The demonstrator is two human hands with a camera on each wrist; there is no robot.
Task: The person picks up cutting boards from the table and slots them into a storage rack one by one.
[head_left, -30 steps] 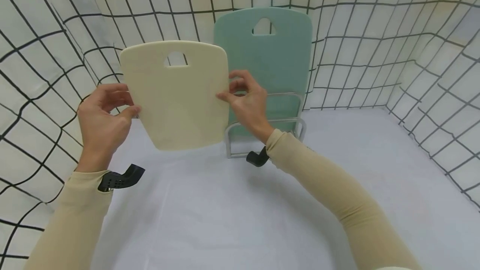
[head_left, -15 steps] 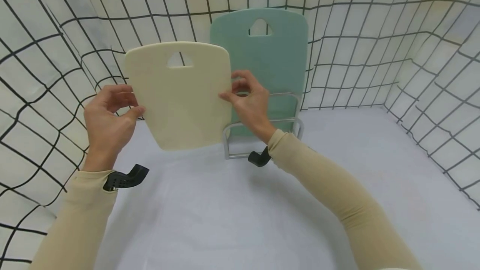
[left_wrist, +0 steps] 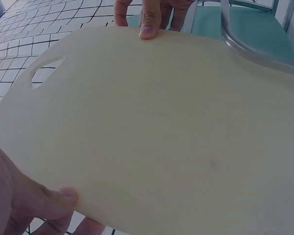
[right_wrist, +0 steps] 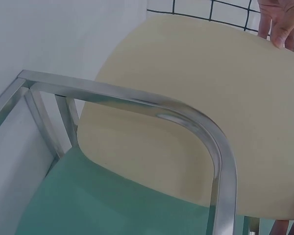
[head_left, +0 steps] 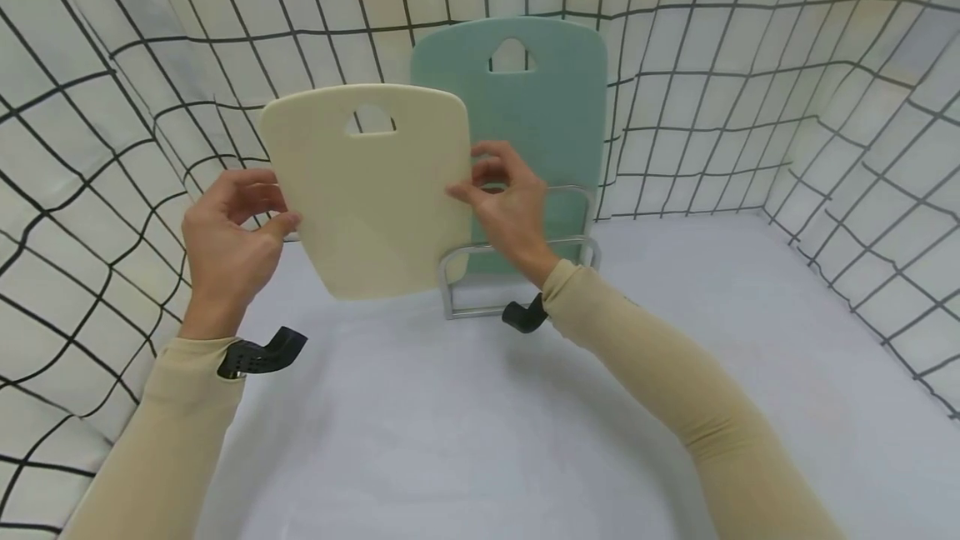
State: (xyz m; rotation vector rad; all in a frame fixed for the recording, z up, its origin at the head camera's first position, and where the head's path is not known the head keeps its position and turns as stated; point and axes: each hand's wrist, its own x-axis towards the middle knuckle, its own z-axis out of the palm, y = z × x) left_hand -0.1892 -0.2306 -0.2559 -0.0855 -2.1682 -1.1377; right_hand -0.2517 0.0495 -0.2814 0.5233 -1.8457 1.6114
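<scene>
A cream cutting board (head_left: 367, 198) with a handle cutout stands upright in mid-view, pinched at its side edges by both hands. My left hand (head_left: 228, 244) holds its left edge, thumb in front. On the right edge is my right hand (head_left: 510, 207), thumb on the front face and fingers behind. The board's lower right corner sits behind the front loop of a metal rack (right_wrist: 112, 92), seen through that loop in the right wrist view. Behind it, a green cutting board (head_left: 555, 107) stands upright in the rack, partly hidden by the cream board and my right hand.
The rack stands on a white tabletop (head_left: 420, 407). A dark wire grid (head_left: 693, 73) rises behind and along both sides, close to my left arm. Black wrist devices sit on both sleeves (head_left: 637, 357).
The cream board and my left hand have moved right, and the board's lower right corner has passed behind the rack's front loop. My right hand has moved slightly right too; the view has shifted a little.
</scene>
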